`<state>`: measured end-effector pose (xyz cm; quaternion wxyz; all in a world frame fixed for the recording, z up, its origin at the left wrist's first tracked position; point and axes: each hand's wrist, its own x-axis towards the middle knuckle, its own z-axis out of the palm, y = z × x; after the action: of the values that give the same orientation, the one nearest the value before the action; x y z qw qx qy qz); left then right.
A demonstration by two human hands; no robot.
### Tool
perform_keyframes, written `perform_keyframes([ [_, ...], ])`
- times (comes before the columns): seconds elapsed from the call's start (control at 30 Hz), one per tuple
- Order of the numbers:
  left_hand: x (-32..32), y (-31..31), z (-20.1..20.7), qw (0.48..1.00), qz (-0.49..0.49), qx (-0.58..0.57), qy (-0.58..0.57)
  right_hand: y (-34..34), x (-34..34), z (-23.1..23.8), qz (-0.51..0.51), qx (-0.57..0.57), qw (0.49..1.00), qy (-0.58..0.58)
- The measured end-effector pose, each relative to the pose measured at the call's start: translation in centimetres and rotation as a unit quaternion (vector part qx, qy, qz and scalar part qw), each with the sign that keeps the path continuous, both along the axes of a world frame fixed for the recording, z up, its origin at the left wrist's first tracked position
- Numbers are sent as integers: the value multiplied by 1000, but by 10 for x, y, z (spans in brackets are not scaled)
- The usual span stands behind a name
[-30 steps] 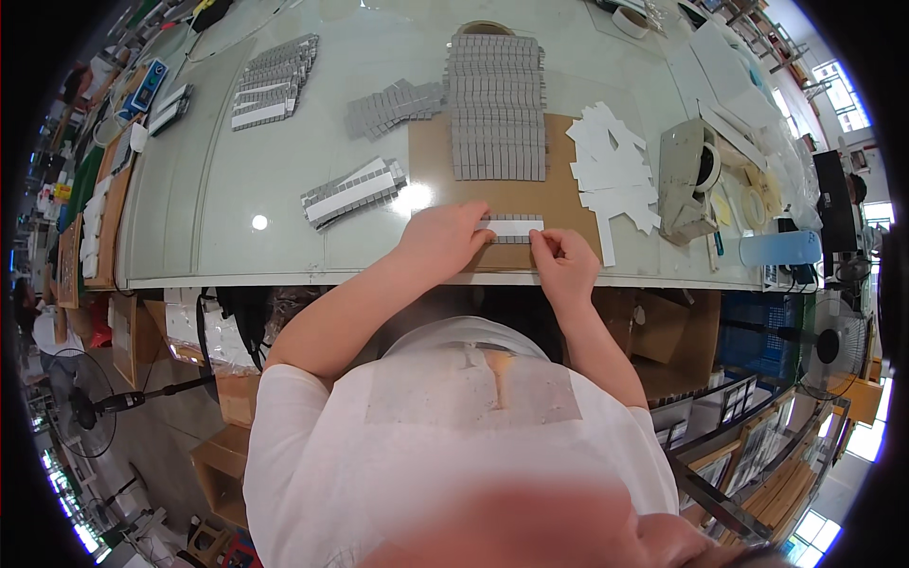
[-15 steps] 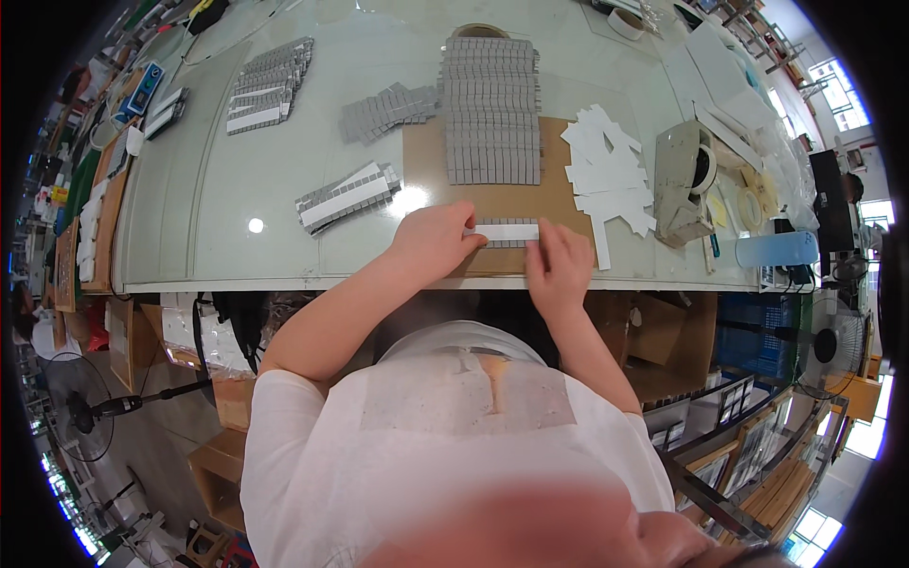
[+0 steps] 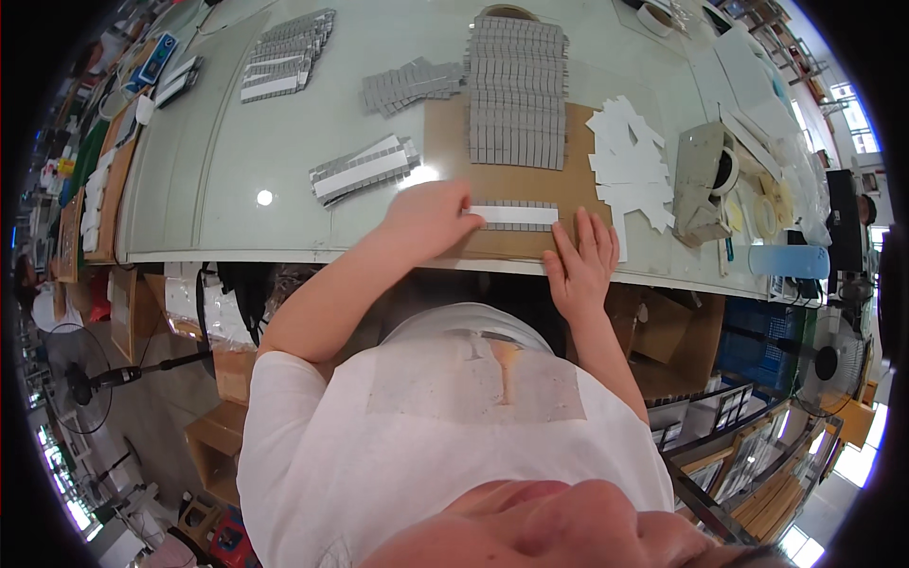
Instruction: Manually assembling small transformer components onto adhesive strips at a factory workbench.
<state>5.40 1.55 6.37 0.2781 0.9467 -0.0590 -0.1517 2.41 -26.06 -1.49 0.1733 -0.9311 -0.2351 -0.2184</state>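
Nearest the camera, a white short-sleeved cloth shirt fills the lower part of the view. The bare right hand rises almost straight from its forearm, back upward, fingers loosely spread and thumb apart; it is open and grips nothing. Its index fingertip lies at or just beside the right end of a narrow grey segmented strip with a flat white band along it (touching or barely apart, I cannot say which). The bare left hand comes in on a slanting forearm, fingers curled, thumb and index close together at the strip's left end. These fingertips cover that end, so I cannot tell whether they pinch it or only press it down.

The strip lies level across a flat brown sheet at the near side of a pale, glossy tabletop. Left of the sheet is a small pile of grey segmented strips topped by a white band; glare washes out the surface by its right end. Right of the sheet's middle, overlapping white paper pieces hide part of its edge. Beyond the strip, a tall overlapping stack of plain grey segmented strips partly conceals a round brown ring, cut off by the upper border.
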Motion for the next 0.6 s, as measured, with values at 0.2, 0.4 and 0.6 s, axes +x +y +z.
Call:
perform_keyframes([
  [0.2, -36, 54, -34, 943, -17, -81, -321, 1, 2, 0, 12, 22, 1000, -19],
  [0.4, -60, 27, -46, 927, -93, 11, -364, 51, -1, 20, 88, 10, 996, 27],
  [0.6, -61, 24, -50, 929, -108, 44, -350, 69, -2, 19, 93, -37, 993, 57],
])
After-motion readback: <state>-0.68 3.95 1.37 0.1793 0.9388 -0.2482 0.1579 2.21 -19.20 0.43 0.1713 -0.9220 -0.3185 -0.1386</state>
